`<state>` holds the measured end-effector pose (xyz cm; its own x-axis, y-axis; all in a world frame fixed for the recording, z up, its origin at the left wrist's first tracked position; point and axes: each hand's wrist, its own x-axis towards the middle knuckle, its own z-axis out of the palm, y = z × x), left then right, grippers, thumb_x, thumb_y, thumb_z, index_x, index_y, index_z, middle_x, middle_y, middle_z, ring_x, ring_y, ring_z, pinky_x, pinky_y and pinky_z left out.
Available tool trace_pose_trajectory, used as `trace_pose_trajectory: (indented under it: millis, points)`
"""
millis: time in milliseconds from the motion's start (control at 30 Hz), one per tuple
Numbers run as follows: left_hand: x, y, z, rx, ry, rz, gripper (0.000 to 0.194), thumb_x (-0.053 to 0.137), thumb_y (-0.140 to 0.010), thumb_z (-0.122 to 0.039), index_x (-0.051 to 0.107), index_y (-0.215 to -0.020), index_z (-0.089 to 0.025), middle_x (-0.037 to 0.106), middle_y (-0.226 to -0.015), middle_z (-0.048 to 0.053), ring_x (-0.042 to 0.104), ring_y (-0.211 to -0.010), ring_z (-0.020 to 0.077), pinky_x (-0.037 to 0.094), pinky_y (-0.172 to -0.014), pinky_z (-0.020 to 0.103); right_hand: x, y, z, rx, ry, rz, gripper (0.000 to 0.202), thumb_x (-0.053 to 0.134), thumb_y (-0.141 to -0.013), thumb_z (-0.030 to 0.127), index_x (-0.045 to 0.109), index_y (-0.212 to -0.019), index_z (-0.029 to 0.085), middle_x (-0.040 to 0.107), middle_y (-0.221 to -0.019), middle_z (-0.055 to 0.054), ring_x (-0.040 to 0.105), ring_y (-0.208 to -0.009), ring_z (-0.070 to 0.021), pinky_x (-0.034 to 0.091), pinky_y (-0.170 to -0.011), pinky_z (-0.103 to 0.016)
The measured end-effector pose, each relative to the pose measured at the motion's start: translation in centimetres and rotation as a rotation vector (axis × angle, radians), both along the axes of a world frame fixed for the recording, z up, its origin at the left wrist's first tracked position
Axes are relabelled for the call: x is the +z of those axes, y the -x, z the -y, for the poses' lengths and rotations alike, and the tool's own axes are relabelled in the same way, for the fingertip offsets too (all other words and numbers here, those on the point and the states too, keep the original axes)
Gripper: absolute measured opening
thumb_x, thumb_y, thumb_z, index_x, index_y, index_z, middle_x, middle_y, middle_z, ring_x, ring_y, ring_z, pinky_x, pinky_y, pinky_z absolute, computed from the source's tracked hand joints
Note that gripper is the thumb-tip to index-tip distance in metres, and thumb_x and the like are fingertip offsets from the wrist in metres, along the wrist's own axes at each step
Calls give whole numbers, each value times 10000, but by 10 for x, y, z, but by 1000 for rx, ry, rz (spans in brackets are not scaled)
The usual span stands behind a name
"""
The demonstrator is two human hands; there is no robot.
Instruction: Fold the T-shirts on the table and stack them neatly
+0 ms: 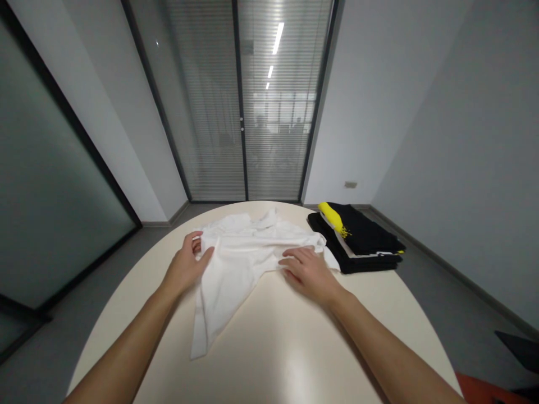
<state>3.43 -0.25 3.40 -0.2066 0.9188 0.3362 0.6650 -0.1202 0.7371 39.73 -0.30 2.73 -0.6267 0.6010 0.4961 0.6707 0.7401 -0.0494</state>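
A white shirt (pixel 240 258) lies partly folded and wrinkled on the round table, its collar toward the far side. One narrow part of it trails toward me at the left. My left hand (pixel 189 264) pinches the shirt's left edge, with the thumb on top of the cloth and the fingers curled at the side. On the right part of the shirt rests my right hand (pixel 309 275), palm down, its fingers slightly bent and apart over the cloth. The shirt's right end touches or nearly touches a stack of dark clothes.
Folded black clothes (pixel 366 235) are stacked at the table's right edge, with a yellow piece (pixel 330 216) showing on top. The pale round table (pixel 269 336) has a curved rim. Beyond it are a glass partition with blinds (pixel 273 140) and a red object (pixel 484 390) at lower right.
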Motion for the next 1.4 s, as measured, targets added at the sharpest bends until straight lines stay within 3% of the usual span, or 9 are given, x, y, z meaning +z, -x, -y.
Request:
trace_pose_trajectory:
  millis: [233,400,567,667,867,967,1067,1233,1400]
  points:
    - [-9,-6,-2,-254,-187,-238,486,512,-919,-347,535,-1389,-225,529,-1476,100,528,-1334,264,445,-1114,436,-5,7,-4,-76,22,118,180,528,-992,191,708,-989,195,702,-951,-93,581,-993,-252,429,-860,-395]
    - [-9,4,-7,-73,-161,-127,401,501,-880,-284,628,-1252,-205,672,-1270,98,680,-1067,255,511,-1026,438,4,-4,-5,-59,16,-199,195,448,-1019,217,641,-1023,195,693,-957,-85,606,-914,-229,460,-817,-361]
    - [-8,14,-16,91,-208,218,359,630,-751,-291,640,-1095,-190,690,-1160,105,670,-1072,255,559,-922,383,12,-23,-9,-312,82,-702,196,462,-1016,337,601,-1067,208,679,-931,-56,619,-766,-188,487,-675,-298]
    - [-10,14,-18,73,-227,284,396,679,-712,-329,615,-1077,-191,671,-1151,103,670,-1004,242,562,-874,371,12,-28,-12,-365,112,-675,179,489,-990,316,626,-1045,215,679,-937,-53,624,-754,-189,486,-646,-293]
    - [-7,6,-8,155,-237,-99,313,623,-764,-296,607,-1067,-221,612,-881,18,594,-757,182,505,-782,315,15,-21,-1,-72,68,-347,253,501,-869,100,650,-1034,221,648,-1047,-77,636,-874,-189,513,-774,-302]
    - [-2,2,-2,160,-123,-151,291,591,-788,-261,563,-1078,-250,619,-798,-22,601,-680,166,477,-688,270,16,-12,7,146,133,-143,271,549,-819,96,666,-1027,225,660,-1083,-76,638,-970,-200,521,-828,-306]
    - [3,-5,2,169,-62,-146,287,618,-810,-314,539,-1081,-261,689,-855,-12,655,-690,176,493,-691,275,11,-4,9,182,171,-8,314,602,-831,136,670,-1121,235,651,-1242,-83,611,-1131,-231,518,-913,-347]
    - [6,-21,14,-204,47,-232,394,643,-850,-484,603,-1164,-249,709,-1230,96,674,-1130,289,496,-990,426,-3,1,1,85,123,53,271,543,-944,130,683,-1153,233,691,-1210,-88,592,-1179,-235,461,-1015,-416]
    - [2,-35,28,-671,225,-468,646,846,-658,-559,690,-1233,-309,474,-1543,116,282,-1494,418,238,-1182,625,-2,2,-3,-11,123,73,227,489,-996,158,678,-1104,222,721,-1051,-81,637,-1039,-231,451,-947,-406]
